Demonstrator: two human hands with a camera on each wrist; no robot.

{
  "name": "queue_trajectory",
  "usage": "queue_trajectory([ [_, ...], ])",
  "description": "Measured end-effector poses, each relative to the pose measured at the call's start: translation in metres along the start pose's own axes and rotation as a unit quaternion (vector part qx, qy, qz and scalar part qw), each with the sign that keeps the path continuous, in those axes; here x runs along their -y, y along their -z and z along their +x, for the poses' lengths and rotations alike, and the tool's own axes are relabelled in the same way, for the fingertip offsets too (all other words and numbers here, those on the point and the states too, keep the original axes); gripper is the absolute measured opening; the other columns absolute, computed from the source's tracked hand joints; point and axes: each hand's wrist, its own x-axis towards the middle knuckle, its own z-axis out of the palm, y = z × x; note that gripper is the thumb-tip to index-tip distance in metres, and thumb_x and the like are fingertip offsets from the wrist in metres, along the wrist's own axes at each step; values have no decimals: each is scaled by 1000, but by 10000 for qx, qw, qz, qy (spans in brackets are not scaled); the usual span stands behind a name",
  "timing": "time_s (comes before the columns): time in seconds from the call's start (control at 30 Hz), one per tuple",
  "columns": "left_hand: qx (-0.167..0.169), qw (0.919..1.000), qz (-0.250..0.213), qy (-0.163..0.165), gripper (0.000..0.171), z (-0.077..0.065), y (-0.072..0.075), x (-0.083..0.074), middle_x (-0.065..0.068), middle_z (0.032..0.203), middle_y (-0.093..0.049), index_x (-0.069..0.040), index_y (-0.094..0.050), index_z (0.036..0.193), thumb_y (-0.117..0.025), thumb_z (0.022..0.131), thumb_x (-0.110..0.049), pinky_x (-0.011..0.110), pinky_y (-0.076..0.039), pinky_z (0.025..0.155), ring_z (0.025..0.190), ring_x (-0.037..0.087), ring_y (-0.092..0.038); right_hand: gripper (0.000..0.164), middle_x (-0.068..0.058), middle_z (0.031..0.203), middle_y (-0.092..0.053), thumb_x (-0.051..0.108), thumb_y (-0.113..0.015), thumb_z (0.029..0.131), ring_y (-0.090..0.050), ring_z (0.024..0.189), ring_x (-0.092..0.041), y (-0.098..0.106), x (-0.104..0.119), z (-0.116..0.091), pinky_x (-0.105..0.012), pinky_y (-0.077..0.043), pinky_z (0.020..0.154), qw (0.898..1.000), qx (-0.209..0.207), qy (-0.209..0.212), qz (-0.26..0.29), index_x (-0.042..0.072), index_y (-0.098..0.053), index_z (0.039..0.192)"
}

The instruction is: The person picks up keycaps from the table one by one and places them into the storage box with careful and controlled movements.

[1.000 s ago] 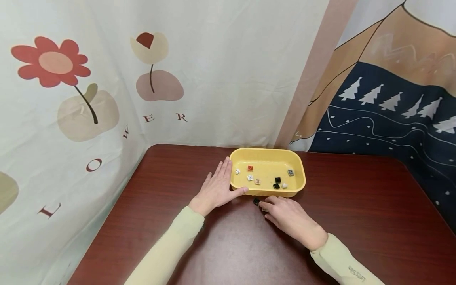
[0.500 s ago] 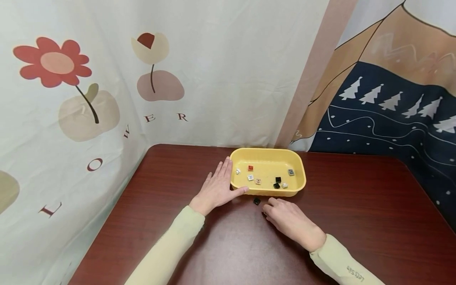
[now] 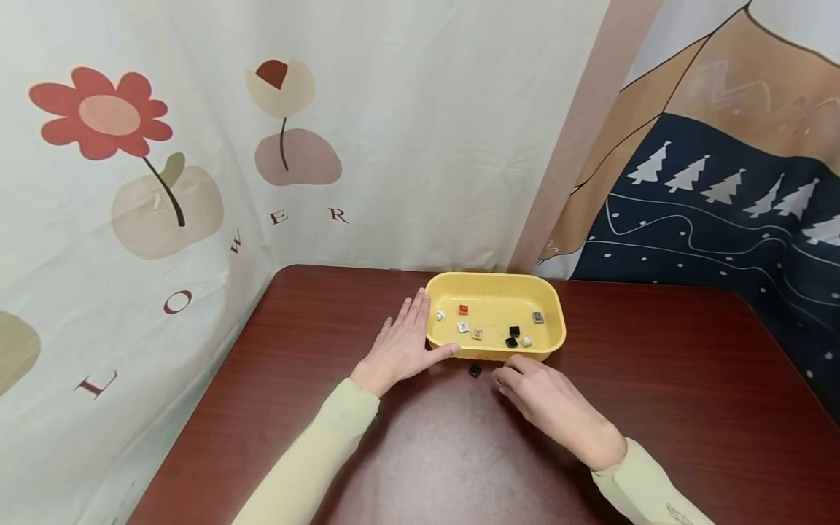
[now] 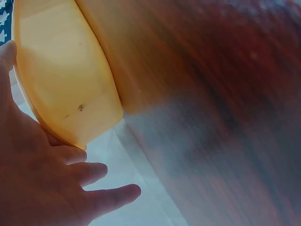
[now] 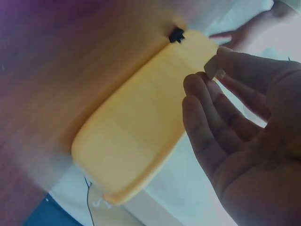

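Note:
A yellow plastic basin (image 3: 495, 354) stands near the back of the table, with several small square keycaps in it, among them a red keycap (image 3: 463, 310) and a grey keycap (image 3: 538, 318). My left hand (image 3: 397, 346) rests against its left end, fingers straight along the wall and thumb over the front rim. Just in front of the basin my right hand (image 3: 558, 405) pinches a small pale keycap (image 5: 212, 68) between thumb and fingertips, seen in the right wrist view. Left of those fingertips, a black keycap (image 3: 475, 370) lies on the table.
The dark red-brown wooden table (image 3: 669, 379) reaches back to a printed curtain (image 3: 407, 146) hanging behind it. In the basin also lie a white keycap (image 3: 463, 327), a tan keycap (image 3: 477, 335) and two black pieces near its front right.
My right hand has picked up the pale keycap from the table and shifted slightly right, away from the black keycap. The left hand keeps its place on the basin.

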Motion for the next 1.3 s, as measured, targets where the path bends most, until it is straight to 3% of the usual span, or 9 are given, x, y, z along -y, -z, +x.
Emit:
queue_trajectory([
  [0.13,-50,10000,11,-26,116,0,-1,0,4,174,0,-8,-4,167,-46,90,-84,61,-27,119,159,29,-12,22,4,101,-65,9,-85,86,-63,91,-12,9,-1,0,-33,-58,76,9996,-276,47,-6,13,-75,105],
  [0.3,-79,10000,10,-38,116,0,-2,1,4,174,0,-9,-4,167,-46,89,-85,61,-27,119,159,29,-13,23,1,96,-63,6,-84,85,-60,85,-14,19,-2,2,-33,-57,71,9976,-669,188,-50,10,-75,107],
  [0.6,-98,9999,-53,-39,116,-1,0,0,5,174,-1,-8,-4,167,-49,90,-82,61,-28,118,159,29,-12,27,3,100,-68,9,-85,84,-65,83,-14,28,-6,6,-36,-57,70,9931,-1172,-79,30,11,-77,109],
  [1.0,-105,9999,-47,-60,116,1,-2,1,4,174,-2,-9,-4,167,-48,89,-84,61,-28,118,159,29,-13,28,-2,103,-70,6,-85,84,-68,90,-22,27,-16,17,-42,-57,74,9880,-1485,-429,27,9,-76,111],
  [1.3,-58,10000,-23,-34,117,0,-2,1,4,174,0,-9,-4,167,-46,89,-85,61,-27,119,159,29,-12,30,-5,106,-69,5,-83,87,-65,90,-21,23,-24,29,-39,-55,70,9875,-1366,-763,205,8,-75,116],
])
